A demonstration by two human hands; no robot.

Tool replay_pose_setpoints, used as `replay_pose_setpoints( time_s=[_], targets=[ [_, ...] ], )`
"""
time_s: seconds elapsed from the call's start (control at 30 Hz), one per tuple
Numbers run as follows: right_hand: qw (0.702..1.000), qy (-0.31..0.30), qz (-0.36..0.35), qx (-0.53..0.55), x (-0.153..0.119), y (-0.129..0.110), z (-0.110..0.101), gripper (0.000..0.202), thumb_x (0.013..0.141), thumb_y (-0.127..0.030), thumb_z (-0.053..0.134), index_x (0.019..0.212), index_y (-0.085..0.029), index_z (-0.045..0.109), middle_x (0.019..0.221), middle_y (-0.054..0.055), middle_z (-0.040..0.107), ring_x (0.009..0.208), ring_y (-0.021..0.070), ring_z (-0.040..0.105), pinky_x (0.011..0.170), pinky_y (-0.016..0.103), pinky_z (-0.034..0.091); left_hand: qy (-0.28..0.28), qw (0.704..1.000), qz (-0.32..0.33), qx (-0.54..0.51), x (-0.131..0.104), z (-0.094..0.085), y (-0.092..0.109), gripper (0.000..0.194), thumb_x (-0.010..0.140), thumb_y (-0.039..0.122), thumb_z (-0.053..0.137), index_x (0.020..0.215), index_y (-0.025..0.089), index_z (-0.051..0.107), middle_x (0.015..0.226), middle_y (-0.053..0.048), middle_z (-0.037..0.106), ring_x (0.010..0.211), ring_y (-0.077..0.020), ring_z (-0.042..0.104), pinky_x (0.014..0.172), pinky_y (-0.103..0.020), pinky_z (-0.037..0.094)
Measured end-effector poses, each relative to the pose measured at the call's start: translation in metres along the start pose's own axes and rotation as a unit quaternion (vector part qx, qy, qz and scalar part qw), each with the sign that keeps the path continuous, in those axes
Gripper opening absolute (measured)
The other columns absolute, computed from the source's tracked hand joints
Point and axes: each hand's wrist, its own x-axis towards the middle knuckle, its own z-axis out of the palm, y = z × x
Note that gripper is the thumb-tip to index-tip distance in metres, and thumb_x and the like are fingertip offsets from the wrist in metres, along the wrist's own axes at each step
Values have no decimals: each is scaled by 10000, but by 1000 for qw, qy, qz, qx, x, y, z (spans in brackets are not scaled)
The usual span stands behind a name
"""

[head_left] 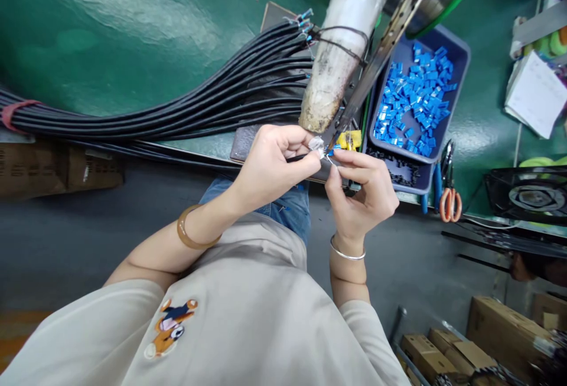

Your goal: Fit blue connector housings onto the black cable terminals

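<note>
Pinched between the thumb and fingers of my left hand (281, 156) is the end of a black cable (297, 157). Clear film or plastic and a bared, pale wire end show at its tip. My right hand (361, 188) is closed at the fingertips around a small blue connector (336, 147), with a thin light wire beside the thumb. Both hands meet under the tip of a slanting metal arm (367, 79). A yellow piece (349, 140) lies just behind the right fingers. The exact contact between wire and connector is too small to make out.
A bundle of black cables (177, 117), tied with a red band (18, 113), lies across the green table (146, 14). A plastic-wrapped pipe (341, 43) hangs over the work spot. Right of it stand a bin (460, 55) of blue connectors and orange-handled scissors (450, 204).
</note>
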Motion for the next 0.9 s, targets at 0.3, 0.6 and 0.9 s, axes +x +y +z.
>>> replay_pose_setpoints(
  time_s=[0.3,0.6,0.9],
  targets=[
    [1000,-7,-9,-2,-2,1,1,169,798,-71,662,822,-213,573,955,5,738,868,137,710,790,304,594,-10,999,-35,-5,0,-2,5,98,712,84,629,626,131,636,549,25,520,504,-47,446,467,-153,376],
    [1000,-6,-1,-13,-1,0,0,163,796,-78,681,836,-221,613,924,-3,733,839,138,705,773,308,592,-18,999,-22,16,-4,0,-2,96,763,110,607,672,138,616,578,25,508,510,-48,421,481,-167,364],
    [1000,1,-2,-8,0,-1,0,178,777,-64,697,830,-219,630,937,2,744,854,140,716,774,296,602,-16,999,-5,40,-4,-1,0,119,782,130,589,664,140,599,565,30,470,505,-50,395,476,-176,343]
  ],
)
